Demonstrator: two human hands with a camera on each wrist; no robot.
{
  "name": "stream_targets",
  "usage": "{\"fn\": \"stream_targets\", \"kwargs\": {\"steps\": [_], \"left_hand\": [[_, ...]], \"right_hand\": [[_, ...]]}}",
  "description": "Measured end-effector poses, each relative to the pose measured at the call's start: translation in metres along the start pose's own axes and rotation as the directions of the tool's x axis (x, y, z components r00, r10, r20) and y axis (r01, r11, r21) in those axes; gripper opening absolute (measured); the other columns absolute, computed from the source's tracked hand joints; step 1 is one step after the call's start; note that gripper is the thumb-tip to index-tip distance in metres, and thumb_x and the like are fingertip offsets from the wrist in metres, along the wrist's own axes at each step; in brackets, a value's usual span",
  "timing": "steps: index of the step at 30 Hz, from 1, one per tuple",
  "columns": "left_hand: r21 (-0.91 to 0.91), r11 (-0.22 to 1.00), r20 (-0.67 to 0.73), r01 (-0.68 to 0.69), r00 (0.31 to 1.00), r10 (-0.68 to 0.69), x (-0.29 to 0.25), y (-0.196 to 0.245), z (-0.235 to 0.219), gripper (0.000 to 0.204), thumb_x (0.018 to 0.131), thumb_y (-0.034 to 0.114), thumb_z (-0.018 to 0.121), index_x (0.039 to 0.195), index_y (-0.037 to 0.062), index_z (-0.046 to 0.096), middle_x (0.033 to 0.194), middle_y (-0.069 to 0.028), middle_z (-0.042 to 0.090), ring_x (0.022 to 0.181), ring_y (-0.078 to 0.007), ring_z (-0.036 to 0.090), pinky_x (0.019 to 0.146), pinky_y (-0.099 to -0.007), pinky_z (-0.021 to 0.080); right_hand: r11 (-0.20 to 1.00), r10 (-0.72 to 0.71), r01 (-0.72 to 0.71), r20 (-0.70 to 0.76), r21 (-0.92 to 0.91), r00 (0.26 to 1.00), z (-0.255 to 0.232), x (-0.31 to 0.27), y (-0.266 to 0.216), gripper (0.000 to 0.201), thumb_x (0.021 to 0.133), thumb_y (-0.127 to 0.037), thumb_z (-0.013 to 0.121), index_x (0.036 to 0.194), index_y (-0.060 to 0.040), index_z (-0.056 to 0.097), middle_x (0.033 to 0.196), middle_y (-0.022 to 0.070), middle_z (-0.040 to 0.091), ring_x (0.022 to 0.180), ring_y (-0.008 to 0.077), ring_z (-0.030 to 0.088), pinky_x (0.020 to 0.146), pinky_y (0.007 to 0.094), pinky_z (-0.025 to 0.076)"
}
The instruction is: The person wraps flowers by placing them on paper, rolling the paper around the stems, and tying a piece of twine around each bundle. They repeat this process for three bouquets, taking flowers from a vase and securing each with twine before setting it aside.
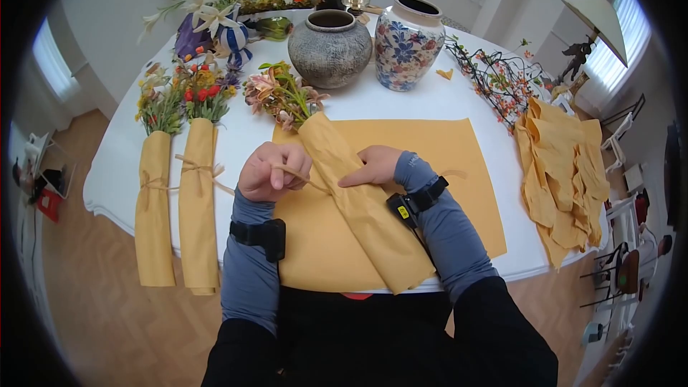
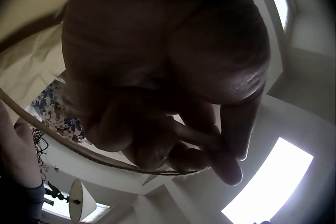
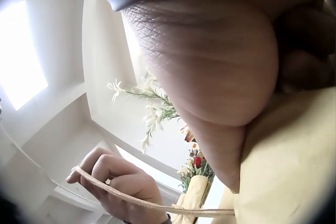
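A bouquet wrapped in tan paper point(image 1: 369, 218) lies slantwise, its pink and cream flowers point(image 1: 276, 93) at the far end. My right hand point(image 1: 378, 165) grips the wrap from the right, thumb pressed on the paper near its middle. With my left hand point(image 1: 274, 172) I pinch a light brown cord point(image 1: 307, 178). The cord stretches from the left fingers to the wrap beside the right thumb; the right wrist view shows this cord point(image 3: 136, 199) as a taut curve. Under the bouquet lies a flat tan sheet point(image 1: 444, 165).
Two wrapped bouquets point(image 1: 197, 204) tied with cord lie at the left. Behind stand a grey pot point(image 1: 330, 50) and a floral vase point(image 1: 408, 46). Berry branches point(image 1: 494, 79) and a stack of crumpled tan paper point(image 1: 562, 172) are at the right, white lilies point(image 1: 211, 14) at the back left.
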State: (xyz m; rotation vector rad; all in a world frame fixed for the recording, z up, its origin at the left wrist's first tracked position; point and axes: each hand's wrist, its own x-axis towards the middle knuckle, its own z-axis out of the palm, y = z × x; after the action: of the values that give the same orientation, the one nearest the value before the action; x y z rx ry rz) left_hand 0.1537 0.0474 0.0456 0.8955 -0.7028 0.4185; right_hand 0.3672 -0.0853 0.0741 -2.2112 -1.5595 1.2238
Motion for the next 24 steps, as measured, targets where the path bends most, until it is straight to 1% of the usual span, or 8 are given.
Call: {"fn": "stream_targets", "kwargs": {"steps": [4, 7, 10, 15, 18, 20, 22, 24], "left_hand": [[0.200, 0.953, -0.241, 0.228, 0.954, -0.177, -0.003, -0.011, -0.005, 0.037, 0.102, 0.032, 0.055, 0.078, 0.0063, 0.065, 0.093, -0.0042, 0.052, 0.067, -0.0114, 0.043, 0.051, -0.0244, 0.033], [0.163, 0.713, -0.548, 0.682, 0.664, -0.509, 0.008, -0.023, -0.007, 0.030, 0.106, 0.029, 0.051, 0.099, 0.0045, 0.066, 0.083, -0.0041, 0.061, 0.057, -0.0046, 0.048, 0.046, -0.0189, 0.032], [0.171, 0.663, -0.656, 0.729, 0.586, -0.476, 0.011, -0.042, -0.011, 0.031, 0.107, 0.029, 0.049, 0.103, 0.0034, 0.066, 0.073, -0.0012, 0.060, 0.054, -0.0044, 0.049, 0.044, -0.0184, 0.034], [0.199, 0.667, -0.737, 0.718, 0.559, -0.381, 0.013, -0.046, -0.010, 0.032, 0.107, 0.029, 0.047, 0.106, 0.0032, 0.065, 0.084, -0.0013, 0.065, 0.060, -0.0038, 0.058, 0.042, -0.0180, 0.033], [0.210, 0.654, -0.758, 0.727, 0.544, -0.361, 0.010, -0.049, -0.015, 0.031, 0.107, 0.030, 0.048, 0.106, 0.0035, 0.064, 0.095, -0.0017, 0.067, 0.062, -0.0050, 0.061, 0.044, -0.0184, 0.036], [0.189, 0.649, -0.766, 0.737, 0.524, -0.372, 0.008, -0.051, -0.019, 0.030, 0.107, 0.030, 0.048, 0.105, 0.0039, 0.063, 0.104, -0.0024, 0.068, 0.062, -0.0063, 0.061, 0.046, -0.0189, 0.038], [0.185, 0.659, -0.771, 0.729, 0.524, -0.362, 0.007, -0.054, -0.022, 0.030, 0.107, 0.030, 0.048, 0.104, 0.0042, 0.063, 0.104, -0.0025, 0.068, 0.062, -0.0068, 0.061, 0.047, -0.0193, 0.038], [0.182, 0.667, -0.776, 0.722, 0.523, -0.354, 0.006, -0.056, -0.023, 0.029, 0.107, 0.030, 0.049, 0.104, 0.0044, 0.063, 0.105, -0.0026, 0.068, 0.061, -0.0073, 0.061, 0.047, -0.0197, 0.039]], "right_hand": [[0.981, 0.031, -0.038, -0.037, -0.192, 0.999, 0.000, 0.003, 0.000, 0.091, 0.070, -0.076, 0.067, 0.113, 0.0042, 0.070, 0.110, 0.0215, 0.070, 0.099, 0.0312, 0.068, 0.089, 0.0370, 0.052], [0.969, 0.054, -0.063, -0.042, -0.239, 0.998, -0.001, 0.001, -0.001, 0.092, 0.070, -0.080, 0.065, 0.110, 0.0028, 0.072, 0.108, 0.0216, 0.071, 0.096, 0.0314, 0.068, 0.087, 0.0377, 0.052], [0.964, 0.047, -0.048, -0.012, -0.263, 0.999, -0.004, -0.003, -0.001, 0.087, 0.070, -0.080, 0.065, 0.103, 0.0002, 0.073, 0.102, 0.0195, 0.072, 0.090, 0.0297, 0.068, 0.084, 0.0370, 0.053], [0.974, -0.028, 0.023, -0.020, -0.227, 0.999, -0.018, -0.024, 0.007, 0.071, 0.076, -0.069, 0.070, 0.103, -0.0035, 0.072, 0.091, 0.0123, 0.071, 0.078, 0.0227, 0.066, 0.075, 0.0333, 0.053], [0.984, -0.169, 0.162, -0.095, -0.076, 0.981, -0.031, -0.042, 0.018, 0.046, 0.089, -0.044, 0.070, 0.112, -0.0048, 0.067, 0.085, 0.0066, 0.069, 0.075, 0.0151, 0.064, 0.068, 0.0291, 0.051], [0.842, -0.433, 0.438, -0.089, 0.315, 0.897, -0.039, -0.056, 0.016, 0.029, 0.096, -0.023, 0.063, 0.120, -0.0058, 0.063, 0.082, 0.0035, 0.068, 0.072, 0.0098, 0.062, 0.061, 0.0244, 0.049], [0.851, -0.329, 0.304, -0.017, 0.429, 0.944, -0.052, -0.081, 0.010, 0.022, 0.100, -0.013, 0.057, 0.118, -0.0038, 0.065, 0.089, 0.0045, 0.070, 0.073, 0.0085, 0.063, 0.060, 0.0215, 0.049], [0.674, -0.502, 0.432, -0.057, 0.599, 0.863, -0.055, -0.091, 0.014, 0.024, 0.100, -0.011, 0.056, 0.119, 0.0015, 0.065, 0.099, 0.0097, 0.072, 0.074, 0.0101, 0.067, 0.061, 0.0218, 0.051]]}}
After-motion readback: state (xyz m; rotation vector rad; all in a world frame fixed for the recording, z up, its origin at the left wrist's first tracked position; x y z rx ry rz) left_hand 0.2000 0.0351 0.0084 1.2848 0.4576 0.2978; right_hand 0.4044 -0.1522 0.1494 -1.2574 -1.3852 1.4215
